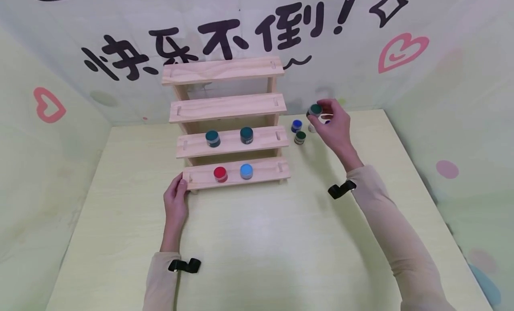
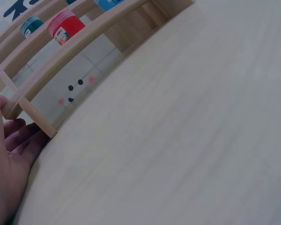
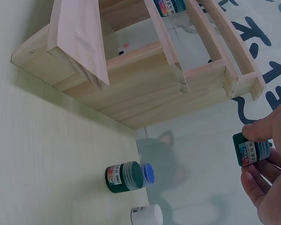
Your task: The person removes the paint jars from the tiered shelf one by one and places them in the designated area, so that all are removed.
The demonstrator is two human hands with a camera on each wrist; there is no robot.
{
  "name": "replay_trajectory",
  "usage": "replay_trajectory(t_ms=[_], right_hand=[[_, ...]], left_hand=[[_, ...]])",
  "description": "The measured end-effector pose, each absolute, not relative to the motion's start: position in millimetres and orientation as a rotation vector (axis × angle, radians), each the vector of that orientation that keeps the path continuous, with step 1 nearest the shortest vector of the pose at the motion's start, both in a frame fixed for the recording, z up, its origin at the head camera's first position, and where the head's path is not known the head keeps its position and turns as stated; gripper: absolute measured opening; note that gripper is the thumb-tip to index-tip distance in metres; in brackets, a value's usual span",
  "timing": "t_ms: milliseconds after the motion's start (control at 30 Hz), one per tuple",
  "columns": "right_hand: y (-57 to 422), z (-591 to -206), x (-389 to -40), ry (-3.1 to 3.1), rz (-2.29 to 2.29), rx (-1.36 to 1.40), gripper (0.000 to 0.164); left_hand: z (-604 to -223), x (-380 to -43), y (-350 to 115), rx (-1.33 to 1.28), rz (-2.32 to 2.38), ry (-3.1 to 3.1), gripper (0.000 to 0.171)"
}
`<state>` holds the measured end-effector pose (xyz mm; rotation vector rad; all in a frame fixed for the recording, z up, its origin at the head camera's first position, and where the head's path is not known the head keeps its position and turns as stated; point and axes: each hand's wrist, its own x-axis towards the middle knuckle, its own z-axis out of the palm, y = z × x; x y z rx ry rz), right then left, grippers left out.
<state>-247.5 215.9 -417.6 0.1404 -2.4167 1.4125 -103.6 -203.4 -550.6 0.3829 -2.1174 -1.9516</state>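
Observation:
A stepped wooden rack stands at the back of the table. At the left end of its bottom shelf my left hand grips the board, thumb on top and fingers below. My right hand pinches a dark green paint jar in the air, right of the rack. On the bottom shelf sit a red paint jar and a light blue paint jar. One shelf higher are two teal paint jars, the left one and the right one.
Beside the rack's right side, a blue jar, a green jar and a white jar stand on the table. Another blue jar is mostly hidden behind my right hand. A printed backdrop rises behind the rack.

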Motion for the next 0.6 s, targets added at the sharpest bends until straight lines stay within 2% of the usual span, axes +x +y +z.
replay_trajectory(t_ms=[600], right_hand=[[240, -447, -248, -2.526, 1.404, 0.0, 0.042]], left_hand=[[-550, -103, -203, 0.399, -1.979, -2.092, 0.047]])
